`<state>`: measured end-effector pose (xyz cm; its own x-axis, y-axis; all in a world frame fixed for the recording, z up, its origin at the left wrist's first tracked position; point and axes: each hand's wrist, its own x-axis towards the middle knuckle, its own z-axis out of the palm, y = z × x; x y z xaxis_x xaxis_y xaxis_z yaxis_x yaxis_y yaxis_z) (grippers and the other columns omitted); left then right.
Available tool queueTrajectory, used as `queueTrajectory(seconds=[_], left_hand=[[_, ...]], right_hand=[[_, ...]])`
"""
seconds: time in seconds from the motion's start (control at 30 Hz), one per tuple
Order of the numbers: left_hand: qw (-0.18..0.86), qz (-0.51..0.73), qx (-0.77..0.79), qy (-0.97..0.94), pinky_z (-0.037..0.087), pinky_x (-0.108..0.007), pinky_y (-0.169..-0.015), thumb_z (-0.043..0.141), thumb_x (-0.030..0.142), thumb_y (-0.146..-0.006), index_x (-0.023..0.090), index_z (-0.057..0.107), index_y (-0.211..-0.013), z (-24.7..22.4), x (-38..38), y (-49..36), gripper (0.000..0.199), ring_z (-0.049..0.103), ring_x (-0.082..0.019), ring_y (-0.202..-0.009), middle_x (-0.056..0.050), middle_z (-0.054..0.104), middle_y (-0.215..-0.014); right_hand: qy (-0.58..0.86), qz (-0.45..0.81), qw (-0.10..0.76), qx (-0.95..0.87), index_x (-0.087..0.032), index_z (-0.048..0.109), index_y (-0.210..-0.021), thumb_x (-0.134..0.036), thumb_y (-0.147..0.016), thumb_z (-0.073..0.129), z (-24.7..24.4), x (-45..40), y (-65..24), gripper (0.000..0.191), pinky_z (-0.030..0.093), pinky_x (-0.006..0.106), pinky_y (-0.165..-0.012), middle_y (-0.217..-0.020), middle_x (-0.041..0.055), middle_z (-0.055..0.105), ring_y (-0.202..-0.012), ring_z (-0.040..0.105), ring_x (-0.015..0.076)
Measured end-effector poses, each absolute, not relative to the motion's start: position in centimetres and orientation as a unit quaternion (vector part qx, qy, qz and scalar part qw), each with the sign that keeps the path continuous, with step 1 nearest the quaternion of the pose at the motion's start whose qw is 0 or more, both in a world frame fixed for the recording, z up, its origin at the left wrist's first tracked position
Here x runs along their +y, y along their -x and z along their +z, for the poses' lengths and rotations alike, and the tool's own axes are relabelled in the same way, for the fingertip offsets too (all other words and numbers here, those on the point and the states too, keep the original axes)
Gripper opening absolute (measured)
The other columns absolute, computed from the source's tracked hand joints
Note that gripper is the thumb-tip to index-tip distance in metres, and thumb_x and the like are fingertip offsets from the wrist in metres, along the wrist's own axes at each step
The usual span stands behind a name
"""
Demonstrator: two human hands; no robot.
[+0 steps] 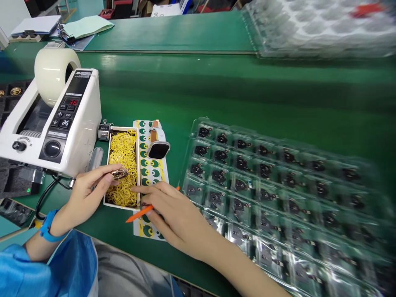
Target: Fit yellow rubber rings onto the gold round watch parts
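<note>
My left hand (89,194), a blue band on its wrist, pinches a small round gold-and-dark metal part (119,173) between thumb and fingers. The part is over a narrow white box (139,165) filled with thin yellow rings (123,150). My right hand (170,208) reaches over the box's right edge, its index fingertip at the rings. Held in that hand is an orange pointed stick (140,214), its tip pointing left. Whether the right fingertips touch a ring is too small to tell. Beneath them lies a sheet of green and yellow stickers (148,231).
A white tape dispenser (88,111) with a large tape roll (55,74) stands left. A smartwatch (158,149) rests on the sticker sheet. At right, a clear compartment tray (229,177) holds many small dark parts. More clear trays (321,29) are stacked behind; papers (86,27) lie back left.
</note>
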<state>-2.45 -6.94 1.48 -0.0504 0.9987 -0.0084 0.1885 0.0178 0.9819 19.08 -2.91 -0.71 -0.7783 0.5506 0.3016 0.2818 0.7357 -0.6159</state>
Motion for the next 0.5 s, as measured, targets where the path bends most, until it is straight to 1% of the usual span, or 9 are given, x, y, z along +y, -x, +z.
queueTrajectory(seconds=[0.13,0.23,0.3,0.37,0.43,0.5], left_hand=[[0.433,0.446,0.565,-0.542,0.057,-0.026,-0.086,0.051,0.031,-0.094,0.022,0.067,-0.117,1.2,-7.0,2.7,0.029,0.069,-0.02,-0.098,-0.004,0.071,-0.113],[0.414,0.44,0.576,-0.551,0.056,-0.027,-0.088,0.051,0.032,-0.094,0.021,0.068,-0.116,1.2,-6.9,2.8,0.029,0.069,-0.02,-0.097,-0.005,0.071,-0.113],[0.409,0.441,0.582,-0.547,0.056,-0.026,-0.086,0.051,0.033,-0.094,0.019,0.068,-0.114,1.3,-6.9,2.8,0.03,0.07,-0.02,-0.094,-0.006,0.072,-0.111],[0.412,0.44,0.584,-0.544,0.057,-0.025,-0.082,0.051,0.034,-0.094,0.019,0.068,-0.114,1.3,-6.9,2.9,0.031,0.071,-0.019,-0.09,-0.007,0.072,-0.109],[0.415,0.442,0.582,-0.542,0.057,-0.025,-0.08,0.051,0.035,-0.093,0.019,0.068,-0.114,1.2,-6.9,3.0,0.031,0.072,-0.019,-0.088,-0.007,0.073,-0.107],[0.415,0.446,0.582,-0.538,0.057,-0.025,-0.08,0.051,0.036,-0.093,0.019,0.068,-0.114,1.1,-6.9,3.0,0.032,0.072,-0.02,-0.088,-0.007,0.073,-0.106]], right_hand=[[0.203,0.269,0.262,-0.905,-0.022,0.052,-0.09,-0.01,-0.089,0.039,-0.5,-3.0,-19.1,0.017,0.05,0.037,-0.069,-0.101,0.0095,0.069,-0.08,0.057,0.0223],[0.207,0.246,0.297,-0.899,-0.022,0.051,-0.089,-0.008,-0.086,0.041,-0.5,-2.8,-19.3,0.017,0.048,0.034,-0.063,-0.097,0.008,0.07,-0.072,0.054,0.0203],[0.233,0.258,0.315,-0.883,-0.022,0.051,-0.089,-0.009,-0.087,0.042,-0.6,-2.5,-19.5,0.015,0.046,0.033,-0.061,-0.095,0.0072,0.07,-0.072,0.055,0.0199],[0.273,0.309,0.331,-0.849,-0.022,0.053,-0.087,-0.014,-0.09,0.042,-0.6,-2.2,-19.8,0.014,0.046,0.033,-0.065,-0.097,0.0071,0.07,-0.078,0.058,0.0213],[0.325,0.392,0.351,-0.785,-0.023,0.055,-0.083,-0.022,-0.093,0.043,-0.4,-1.9,-19.9,0.016,0.046,0.035,-0.071,-0.1,0.0072,0.069,-0.086,0.06,0.0227],[0.369,0.489,0.375,-0.696,-0.023,0.053,-0.076,-0.031,-0.093,0.045,-0.1,-1.6,-20.1,0.021,0.044,0.035,-0.074,-0.1,0.0069,0.069,-0.088,0.06,0.0234]])
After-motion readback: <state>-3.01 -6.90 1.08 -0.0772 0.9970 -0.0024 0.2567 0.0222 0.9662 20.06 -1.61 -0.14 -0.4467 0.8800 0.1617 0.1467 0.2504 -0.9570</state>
